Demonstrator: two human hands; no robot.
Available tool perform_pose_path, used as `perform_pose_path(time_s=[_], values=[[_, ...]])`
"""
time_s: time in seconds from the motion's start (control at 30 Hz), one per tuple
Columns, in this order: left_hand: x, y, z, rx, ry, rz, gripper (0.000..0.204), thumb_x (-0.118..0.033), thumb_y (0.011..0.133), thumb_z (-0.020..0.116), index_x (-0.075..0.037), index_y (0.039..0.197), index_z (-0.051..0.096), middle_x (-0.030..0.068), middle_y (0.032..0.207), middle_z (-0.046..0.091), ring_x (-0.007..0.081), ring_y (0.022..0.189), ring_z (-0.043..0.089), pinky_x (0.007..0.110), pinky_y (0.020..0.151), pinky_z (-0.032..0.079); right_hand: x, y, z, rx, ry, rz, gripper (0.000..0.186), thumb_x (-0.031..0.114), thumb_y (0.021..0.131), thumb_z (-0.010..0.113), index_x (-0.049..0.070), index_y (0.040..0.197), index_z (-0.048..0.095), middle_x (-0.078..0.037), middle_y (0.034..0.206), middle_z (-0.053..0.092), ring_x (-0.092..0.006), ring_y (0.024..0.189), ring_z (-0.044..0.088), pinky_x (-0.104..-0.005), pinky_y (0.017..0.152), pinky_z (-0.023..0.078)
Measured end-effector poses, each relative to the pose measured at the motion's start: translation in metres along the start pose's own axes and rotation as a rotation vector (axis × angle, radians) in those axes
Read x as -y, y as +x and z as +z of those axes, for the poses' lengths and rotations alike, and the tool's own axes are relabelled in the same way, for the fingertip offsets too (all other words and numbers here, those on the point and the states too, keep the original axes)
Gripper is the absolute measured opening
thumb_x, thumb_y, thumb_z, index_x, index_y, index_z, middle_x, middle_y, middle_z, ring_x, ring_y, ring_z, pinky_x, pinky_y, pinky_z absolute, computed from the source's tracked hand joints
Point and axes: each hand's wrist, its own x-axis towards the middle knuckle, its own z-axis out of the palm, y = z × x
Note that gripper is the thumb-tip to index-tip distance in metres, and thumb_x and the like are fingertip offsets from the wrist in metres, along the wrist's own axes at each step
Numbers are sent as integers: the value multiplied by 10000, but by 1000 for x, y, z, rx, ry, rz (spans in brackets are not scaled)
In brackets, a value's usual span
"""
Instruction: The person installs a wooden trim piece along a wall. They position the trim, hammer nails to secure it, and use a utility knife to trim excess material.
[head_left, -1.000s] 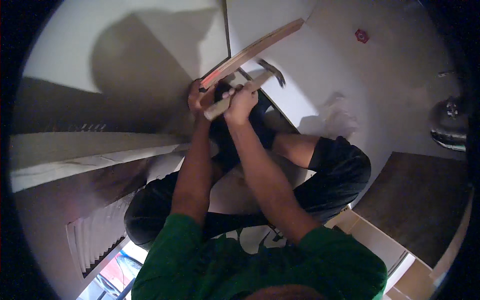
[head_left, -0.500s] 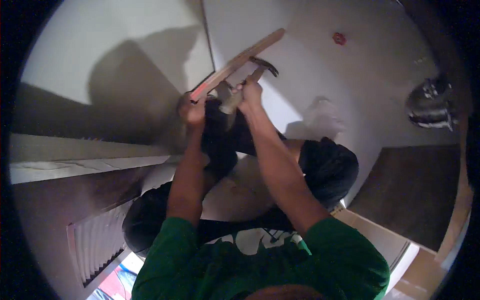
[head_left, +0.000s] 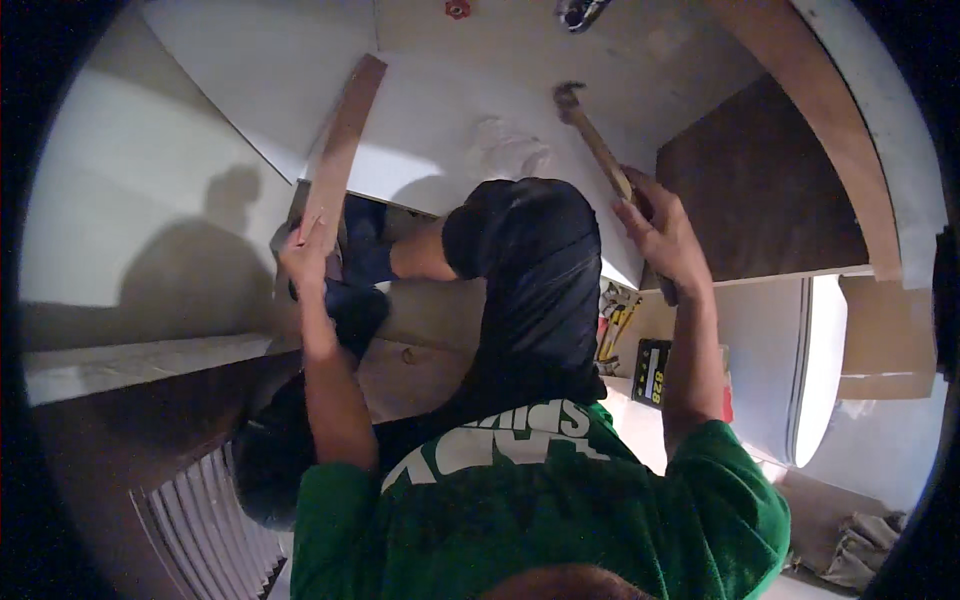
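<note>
The wood strip (head_left: 345, 150) is reddish brown, the hammer (head_left: 600, 153) tan-handled with a dark head. The shirt (head_left: 510, 515) is green with white print, the pants (head_left: 535, 275) black.

A red knob (head_left: 457, 9) shows at top, a slatted vent (head_left: 208, 522) lower left.

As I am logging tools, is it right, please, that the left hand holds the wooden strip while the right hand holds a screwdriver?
Not quite: the head view shows that the right hand holds a hammer, not a screwdriver. The left hand does hold the wooden strip.
</note>
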Motion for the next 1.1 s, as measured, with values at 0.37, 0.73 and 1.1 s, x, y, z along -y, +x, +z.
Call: perform_pose_path(time_s=[0.37, 0.73, 1.1], values=[[36, -13, -25, 531, -536, -303, 409, -337, 847, 706, -22, 1094, 625, 124, 866, 661, 226, 722, 677, 358, 675, 585, -231, 20, 112, -240, -466, -28, 559, 314, 856, 586, 172, 1379, 451, -206, 1116, 602, -390, 972, 588, -492, 793, 506], [37, -56, 80, 80, 130, 113, 457, -247, 842, 690, -15, 1221, 589, 147, 881, 694, 185, 750, 646, 322, 718, 516, -118, 168, 172, 46, -501, -375, 618, 398, 839, 632, 118, 1365, 467, -207, 1360, 481, -394, 1262, 439, -452, 1054, 366], [19, -95, 154, 530, 67, 239, 207, -128, 821, 630, -19, 995, 655, 175, 928, 676, 299, 858, 657, 403, 783, 504, 123, 257, 155, 145, -86, -717, 461, 141, 900, 555, -32, 1314, 451, -235, 1310, 518, -367, 1260, 466, -400, 1069, 353]])
